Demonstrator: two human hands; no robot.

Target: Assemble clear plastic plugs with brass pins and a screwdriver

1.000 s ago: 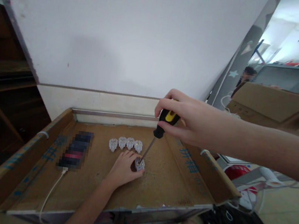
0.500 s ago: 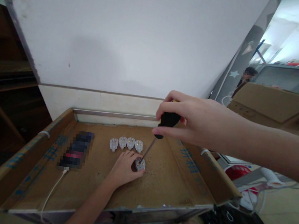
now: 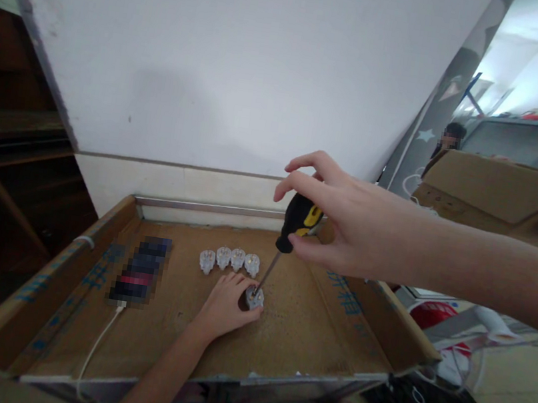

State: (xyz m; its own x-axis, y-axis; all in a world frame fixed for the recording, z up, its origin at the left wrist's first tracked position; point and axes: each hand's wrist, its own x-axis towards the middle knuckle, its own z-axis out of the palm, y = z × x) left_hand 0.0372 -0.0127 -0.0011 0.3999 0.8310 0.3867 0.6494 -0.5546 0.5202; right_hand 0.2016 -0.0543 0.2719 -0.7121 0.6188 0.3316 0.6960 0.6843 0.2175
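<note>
My left hand (image 3: 224, 306) lies low on the cardboard, thumb and fingers pinched round a small clear plastic plug piece (image 3: 256, 302) with metal parts inside. My right hand (image 3: 342, 219) is above it, holding a screwdriver (image 3: 292, 225) with a black and yellow handle. Its thumb touches the handle's lower side, while the forefinger and another finger are lifted and loosely curled over the top. The shaft slants down to the left, its tip in the plug piece. Just behind my left hand stand several similar clear plug pieces (image 3: 223, 257) in a short row.
A cardboard tray (image 3: 318, 343) with raised sides forms the work surface, against a white wall (image 3: 267, 80). On its left lies a blurred-out phone (image 3: 140, 270) with a white cable (image 3: 98, 344). An open cardboard box (image 3: 498, 188) and a person (image 3: 450, 138) are at right.
The fingers of my right hand have loosened and spread from round the screwdriver handle, showing more of its yellow part. My left hand and the plug piece stay together in place.
</note>
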